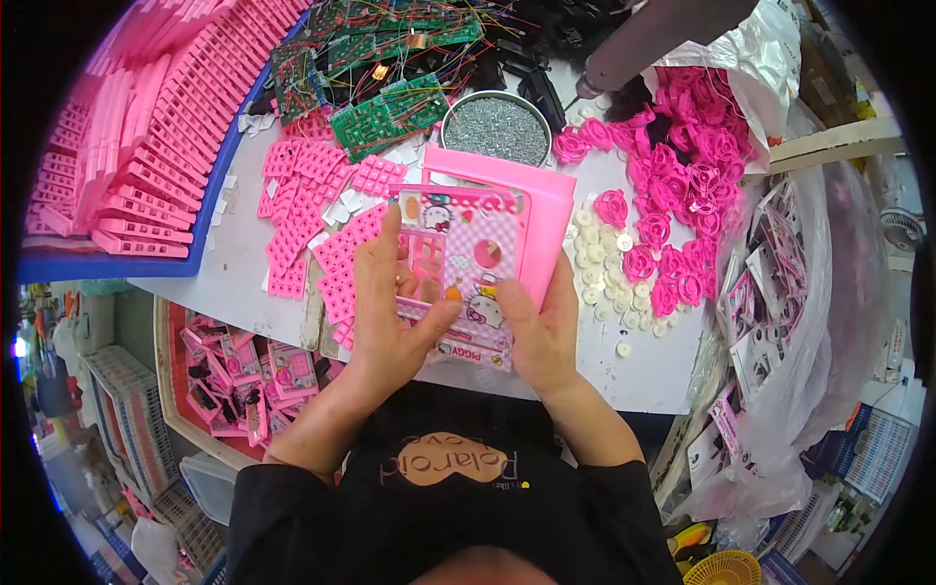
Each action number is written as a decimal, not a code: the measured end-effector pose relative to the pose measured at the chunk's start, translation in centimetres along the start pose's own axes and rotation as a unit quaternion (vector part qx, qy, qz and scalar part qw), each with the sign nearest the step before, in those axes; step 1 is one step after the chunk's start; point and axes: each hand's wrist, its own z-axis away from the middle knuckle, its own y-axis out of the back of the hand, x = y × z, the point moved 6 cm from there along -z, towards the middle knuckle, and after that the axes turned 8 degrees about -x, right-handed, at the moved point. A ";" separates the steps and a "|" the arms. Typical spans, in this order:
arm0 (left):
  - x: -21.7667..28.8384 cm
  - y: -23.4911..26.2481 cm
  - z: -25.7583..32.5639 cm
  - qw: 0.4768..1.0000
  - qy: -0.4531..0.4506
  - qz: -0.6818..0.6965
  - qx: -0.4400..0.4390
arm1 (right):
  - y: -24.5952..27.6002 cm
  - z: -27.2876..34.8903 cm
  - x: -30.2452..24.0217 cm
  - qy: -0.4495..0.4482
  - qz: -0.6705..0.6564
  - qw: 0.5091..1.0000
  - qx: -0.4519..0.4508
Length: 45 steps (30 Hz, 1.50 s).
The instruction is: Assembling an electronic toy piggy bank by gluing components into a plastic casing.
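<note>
Both of my hands are at the middle front of the white table. My left hand (390,312) grips the left edge of a printed panel (468,258) with cartoon pictures, a round hole and rectangular cut-outs. My right hand (543,327) has its thumb on the panel's lower right. Its fingers are behind a plain pink plastic casing (546,200), which lies under the panel and sticks out at the top and right. Sheets of pink rubber keypads (302,195) lie to the left of my hands. White round plastic pieces (604,258) are scattered to their right.
Behind the hands are a round tin of small screws (497,127) and wired green circuit boards (390,112). A powered driver (663,44) hangs at upper right over pink ring-shaped parts (673,166). A blue crate (210,195) of pink casings stands left; a tray (175,409) of assembled pieces sits below.
</note>
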 end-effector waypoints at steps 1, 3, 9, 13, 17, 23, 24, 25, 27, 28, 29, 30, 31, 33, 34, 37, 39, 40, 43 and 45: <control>-0.4 -0.1 0.2 1.000 0.000 -0.001 0.005 | -0.1 0.0 -0.1 0.009 0.010 1.000 -0.016; -0.8 -0.1 0.4 1.000 -0.006 -0.012 0.008 | -0.4 -0.1 -0.2 0.029 0.028 0.998 -0.048; -0.8 0.0 0.8 1.000 -0.013 -0.012 0.002 | -0.1 0.1 0.1 -0.024 -0.036 0.999 -0.021; 0.0 0.4 0.5 1.000 -0.009 -0.017 -0.007 | -0.5 -0.5 -1.5 0.001 0.053 0.996 -0.074; -0.7 0.0 0.7 0.998 0.046 0.036 -0.007 | -0.8 -0.6 -1.3 0.011 0.014 0.996 -0.082; -0.8 -0.1 1.4 0.995 0.061 0.073 0.006 | -0.7 0.0 -0.8 0.032 0.043 0.997 -0.062; -0.9 -0.2 1.5 0.994 0.073 0.080 0.004 | -0.8 0.0 -0.8 0.032 0.045 0.997 -0.061; -0.9 -0.2 1.8 0.993 0.085 0.087 0.002 | -0.8 0.2 -0.8 0.037 0.051 0.997 -0.055; -0.6 0.2 1.9 0.996 0.075 0.054 -0.004 | -0.8 0.3 -0.7 0.046 0.062 0.996 -0.044; -0.5 0.3 1.9 0.997 0.065 0.038 -0.004 | -1.0 0.2 -0.7 0.031 0.053 0.996 -0.058; -0.5 0.4 1.8 0.999 0.047 0.025 0.000 | -1.1 0.1 -0.9 0.015 0.044 0.996 -0.072; -0.5 0.4 1.8 0.999 0.040 0.020 -0.002 | -1.1 0.0 -1.0 0.000 0.037 0.996 -0.085; -0.5 0.4 1.8 0.999 0.033 0.014 -0.004 | -1.0 0.0 -1.1 0.004 0.066 0.993 -0.093; -0.4 0.3 1.8 0.999 0.037 0.014 -0.015 | -0.7 0.0 -1.3 0.014 0.125 0.986 -0.109; -0.3 0.2 1.9 0.999 0.038 0.013 -0.019 | -0.7 -0.1 -1.4 0.002 0.101 0.988 -0.118; 0.7 0.1 1.9 0.999 0.031 -0.008 -0.025 | -0.9 -0.3 -1.7 -0.028 0.027 0.989 -0.141; 1.1 0.2 1.6 0.998 0.025 -0.036 -0.039 | -0.7 -0.3 -1.8 -0.041 -0.020 0.988 -0.151; 1.3 0.5 1.4 0.997 0.022 -0.052 -0.048 | -0.3 -0.3 -1.7 -0.050 -0.015 0.988 -0.147; 0.8 2.2 0.5 0.997 0.062 0.035 0.003 | 1.0 -0.4 -1.0 -0.083 -0.040 0.988 -0.127; -1.5 2.1 0.0 0.958 0.099 0.265 0.050 | 1.3 -0.5 0.1 -0.106 -0.112 0.984 -0.092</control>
